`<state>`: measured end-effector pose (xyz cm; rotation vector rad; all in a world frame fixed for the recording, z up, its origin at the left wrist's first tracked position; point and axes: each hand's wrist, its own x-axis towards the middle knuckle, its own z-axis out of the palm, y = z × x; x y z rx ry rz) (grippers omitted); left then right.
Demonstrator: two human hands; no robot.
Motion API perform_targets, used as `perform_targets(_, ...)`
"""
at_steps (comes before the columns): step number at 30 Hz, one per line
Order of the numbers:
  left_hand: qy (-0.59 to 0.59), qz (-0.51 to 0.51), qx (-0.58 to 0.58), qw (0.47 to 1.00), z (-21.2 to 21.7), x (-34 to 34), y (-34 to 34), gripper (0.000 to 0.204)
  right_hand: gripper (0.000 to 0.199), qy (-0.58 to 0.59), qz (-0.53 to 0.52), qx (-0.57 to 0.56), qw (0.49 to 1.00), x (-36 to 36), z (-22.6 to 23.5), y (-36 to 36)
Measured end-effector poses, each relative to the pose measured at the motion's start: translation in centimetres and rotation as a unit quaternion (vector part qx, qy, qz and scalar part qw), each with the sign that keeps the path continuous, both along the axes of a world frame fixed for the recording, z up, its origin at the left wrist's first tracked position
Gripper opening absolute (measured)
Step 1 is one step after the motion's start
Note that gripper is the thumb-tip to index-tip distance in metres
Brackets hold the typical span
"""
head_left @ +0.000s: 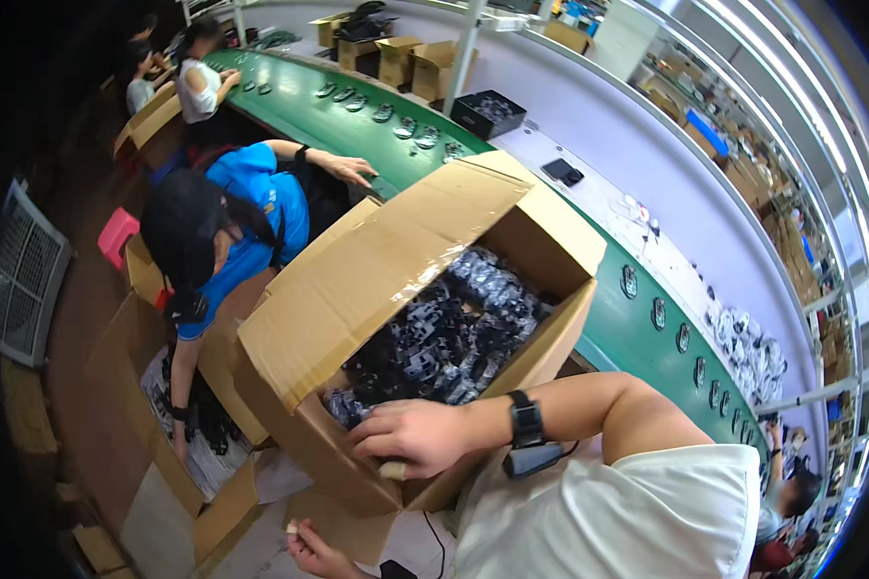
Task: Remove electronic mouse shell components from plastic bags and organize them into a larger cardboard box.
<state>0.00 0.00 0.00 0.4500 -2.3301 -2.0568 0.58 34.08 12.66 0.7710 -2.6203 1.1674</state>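
A large open cardboard box (357, 289) is tilted in front of me, filled with several small black parts in clear bags (454, 328). My right hand (410, 434), with a black watch on its wrist, lies over the box's near rim, fingers curled on the cardboard. A pale wrap covers one fingertip. My left hand (314, 552) is low at the bottom edge, just under the box's lower flap, with its fingers curled. Whether it holds anything is unclear.
A green conveyor belt (599, 328) curves behind the box, carrying several black parts. A person in a blue shirt and black cap (227, 232) bends over another open box (164, 463) on the left. More cartons (410, 63) and a black tray (488, 114) stand at the back.
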Motion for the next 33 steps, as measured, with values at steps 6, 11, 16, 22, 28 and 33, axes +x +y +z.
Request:
perform_targets(6, 0.23, -0.413, -0.045, 0.88, 14.2, -0.9, 13.0, 0.031, 0.031, -0.111, -0.25, 0.161, 0.948, 10.8, 1.4, 12.4)
perform_targets(11, 0.278, -0.722, -0.266, 0.575, 19.0, -3.4, 24.3, 0.051, 0.03, -0.132, -0.403, 0.161, 0.891, 15.5, 0.6, 18.2)
perform_targets(16, 0.284, -0.701, -0.402, 0.516, 12.6, -6.1, 36.9, 0.067, 0.026, -0.163, -0.42, 0.186, 0.873, 13.6, -0.7, 19.4)
perform_targets(22, 0.273, -0.604, -0.56, 0.497, 6.6, -7.0, 45.0, 0.099, 0.038, -0.298, -0.293, 0.206, 0.885, 13.7, 1.8, 20.9)
perform_targets(28, 0.313, -0.617, -0.549, 0.469, 2.9, -8.2, 41.5, 0.061, 0.04, -0.267, -0.19, 0.157, 0.932, 13.8, 0.6, 22.5)
perform_targets(33, 0.265, -0.61, -0.558, 0.495, 6.6, -7.2, 35.5, 0.056, 0.041, -0.268, -0.105, 0.091, 0.953, 13.9, 1.8, 24.1)
